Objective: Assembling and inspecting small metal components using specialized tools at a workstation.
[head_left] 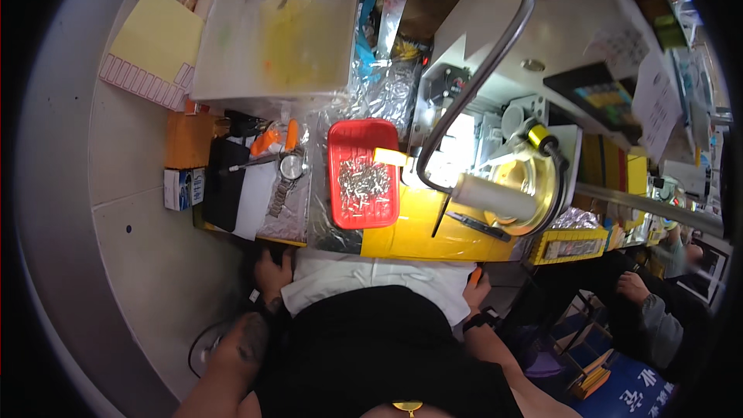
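My left hand (272, 275) is below the bench's front edge, beside the white cloth (379, 272) across my lap. Its visible fingers are apart, with their tips in shadow under the edge. At the cloth's right side, my right hand (477, 294) is closed around a small orange object (475, 275); only its end shows, so its kind is unclear. On the bench ahead, a red plastic tray (364, 219) holds many small metal pieces (364, 182). A wristwatch with a metal band (291, 167) rests to the tray's left.
A large white bin (220, 54) stands behind at the left. A bent metal lamp arm (484, 70) reaches down over the bench, near a round lit machine part (515, 178). Black tweezers (478, 226) lie on the yellow surface (418, 236). Another person's hand (633, 286) is at the right.
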A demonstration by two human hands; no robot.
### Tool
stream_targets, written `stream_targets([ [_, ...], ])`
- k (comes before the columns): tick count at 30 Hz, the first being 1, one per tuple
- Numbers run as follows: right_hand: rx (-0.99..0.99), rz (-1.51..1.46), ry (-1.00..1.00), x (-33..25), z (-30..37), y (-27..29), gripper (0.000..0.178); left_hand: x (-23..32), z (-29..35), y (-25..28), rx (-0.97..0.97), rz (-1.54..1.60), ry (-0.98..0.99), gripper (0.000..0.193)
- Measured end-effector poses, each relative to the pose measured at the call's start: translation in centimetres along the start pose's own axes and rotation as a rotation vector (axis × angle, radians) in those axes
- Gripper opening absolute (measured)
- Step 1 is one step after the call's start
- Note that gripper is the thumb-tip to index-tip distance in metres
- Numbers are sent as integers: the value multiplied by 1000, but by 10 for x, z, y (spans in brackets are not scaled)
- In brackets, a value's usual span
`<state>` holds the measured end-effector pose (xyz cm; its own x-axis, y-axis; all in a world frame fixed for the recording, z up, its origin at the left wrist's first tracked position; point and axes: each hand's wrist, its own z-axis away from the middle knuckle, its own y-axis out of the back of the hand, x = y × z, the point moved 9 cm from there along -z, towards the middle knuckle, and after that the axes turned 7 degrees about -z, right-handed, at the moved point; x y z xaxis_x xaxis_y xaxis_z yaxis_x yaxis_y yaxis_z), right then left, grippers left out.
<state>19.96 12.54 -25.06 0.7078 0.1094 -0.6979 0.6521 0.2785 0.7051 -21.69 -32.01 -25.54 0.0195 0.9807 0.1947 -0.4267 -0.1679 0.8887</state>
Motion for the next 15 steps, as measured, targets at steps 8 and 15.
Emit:
stream_targets([
  [8, 8, -191, -186, -3, 2, -9, 33, 8, 10, 20, 95, 269, -121, 42],
  [15, 43, 56, -257, 46, 6, -2, 53, -8, -21, -11, -36, -124, -71, 32],
])
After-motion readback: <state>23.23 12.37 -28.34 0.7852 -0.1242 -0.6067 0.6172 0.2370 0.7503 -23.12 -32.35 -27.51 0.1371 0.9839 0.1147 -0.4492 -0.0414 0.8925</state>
